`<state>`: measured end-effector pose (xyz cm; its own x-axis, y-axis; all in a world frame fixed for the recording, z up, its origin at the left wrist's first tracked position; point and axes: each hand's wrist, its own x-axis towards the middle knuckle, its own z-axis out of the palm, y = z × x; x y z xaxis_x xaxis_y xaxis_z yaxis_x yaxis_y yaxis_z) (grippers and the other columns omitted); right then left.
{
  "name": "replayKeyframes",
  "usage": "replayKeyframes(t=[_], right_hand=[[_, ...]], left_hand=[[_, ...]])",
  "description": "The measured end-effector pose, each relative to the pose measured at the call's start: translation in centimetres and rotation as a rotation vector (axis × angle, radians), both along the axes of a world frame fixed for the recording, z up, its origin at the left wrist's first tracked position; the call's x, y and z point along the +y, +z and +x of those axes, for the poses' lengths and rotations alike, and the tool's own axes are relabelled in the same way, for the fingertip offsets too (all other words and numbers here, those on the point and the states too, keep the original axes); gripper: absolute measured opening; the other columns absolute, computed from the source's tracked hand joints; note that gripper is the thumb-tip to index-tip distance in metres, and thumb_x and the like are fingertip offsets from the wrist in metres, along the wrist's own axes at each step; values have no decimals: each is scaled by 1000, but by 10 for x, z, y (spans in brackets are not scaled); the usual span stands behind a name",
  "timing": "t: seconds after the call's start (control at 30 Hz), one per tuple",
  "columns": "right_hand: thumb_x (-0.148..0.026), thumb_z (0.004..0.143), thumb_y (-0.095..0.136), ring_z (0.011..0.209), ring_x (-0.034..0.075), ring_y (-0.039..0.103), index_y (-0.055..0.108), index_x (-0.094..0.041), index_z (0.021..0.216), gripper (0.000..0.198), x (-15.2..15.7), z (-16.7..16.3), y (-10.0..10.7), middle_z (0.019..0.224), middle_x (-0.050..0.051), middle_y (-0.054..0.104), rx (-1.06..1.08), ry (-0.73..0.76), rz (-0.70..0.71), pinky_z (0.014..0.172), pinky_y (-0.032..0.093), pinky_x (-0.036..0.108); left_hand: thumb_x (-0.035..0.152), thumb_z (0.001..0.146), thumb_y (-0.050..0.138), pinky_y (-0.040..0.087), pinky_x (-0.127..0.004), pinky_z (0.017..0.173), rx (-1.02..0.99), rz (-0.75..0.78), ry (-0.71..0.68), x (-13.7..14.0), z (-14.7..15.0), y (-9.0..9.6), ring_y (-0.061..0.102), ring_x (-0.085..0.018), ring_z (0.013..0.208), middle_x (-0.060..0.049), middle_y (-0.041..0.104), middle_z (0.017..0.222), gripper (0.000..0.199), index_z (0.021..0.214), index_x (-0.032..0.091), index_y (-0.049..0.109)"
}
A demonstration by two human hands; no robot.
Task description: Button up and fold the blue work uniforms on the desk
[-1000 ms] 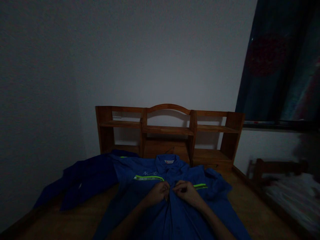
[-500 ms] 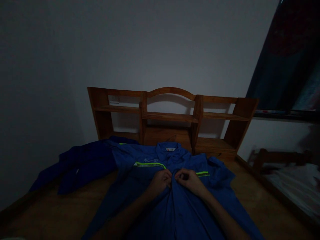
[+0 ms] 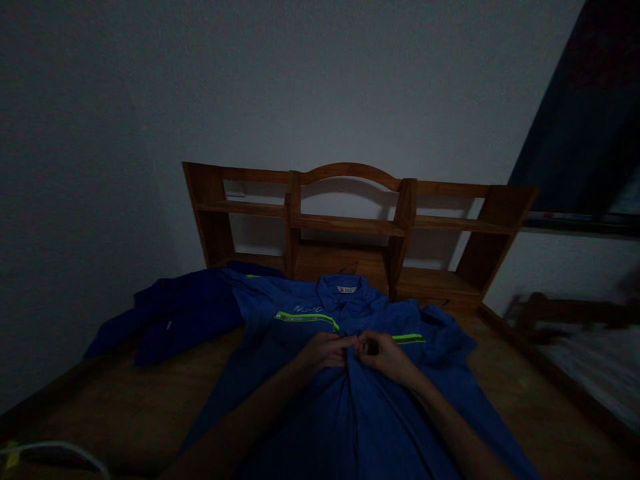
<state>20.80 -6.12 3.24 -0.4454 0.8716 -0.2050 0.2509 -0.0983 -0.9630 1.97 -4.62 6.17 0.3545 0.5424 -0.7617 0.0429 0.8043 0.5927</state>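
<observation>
A blue work jacket (image 3: 295,340) lies spread with its collar toward the shelf, yellow-green reflective strips across the chest. At its front placket, just below chest height, my two hands meet. My left hand (image 3: 325,351) is closed on the cloth edge, its forefinger stretched toward the other hand. With thumb and fingertips pinched together, my right hand (image 3: 386,358) grips the placket from the right side. Whatever lies between the fingertips, such as a button, is too dark and small to make out.
A darker blue garment (image 3: 193,313) lies to the left on the wooden surface (image 3: 165,400). Behind the jacket stands a wooden shelf unit (image 3: 345,225) against the wall. A white cable (image 3: 60,445) curves at the lower left. A dark window (image 3: 570,153) is at the right.
My left forefinger has straightened toward my right fingertips, and the hands have come closer together at the placket. The view has shifted slightly, bringing the white cable into sight.
</observation>
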Motion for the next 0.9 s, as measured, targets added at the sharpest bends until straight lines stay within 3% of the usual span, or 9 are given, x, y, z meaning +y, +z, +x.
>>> replayKeyframes(t=[0.2,0.63,0.9], right_hand=[[-13,72,56,64,10,54,62,-18,86,17,-3,-2,7,73,-1,60,-90,16,119,57,39,19],[-16,73,58,65,12,54,61,-18,86,13,-2,-2,8,76,0,60,-119,6,130,58,41,21],[-17,75,58,66,11,54,61,-18,86,12,-2,-2,14,78,1,61,-111,9,129,59,41,21]], left_hand=[[35,37,85,48,-34,74,122,5,78,-3,3,-12,61,-17,65,0,60,61,46,67,12,59],[27,46,77,46,-29,66,124,68,92,-5,2,-18,56,-12,58,3,56,53,28,59,13,57],[24,44,78,46,-27,64,104,91,142,-6,3,-22,55,-11,56,3,55,55,29,59,12,55]])
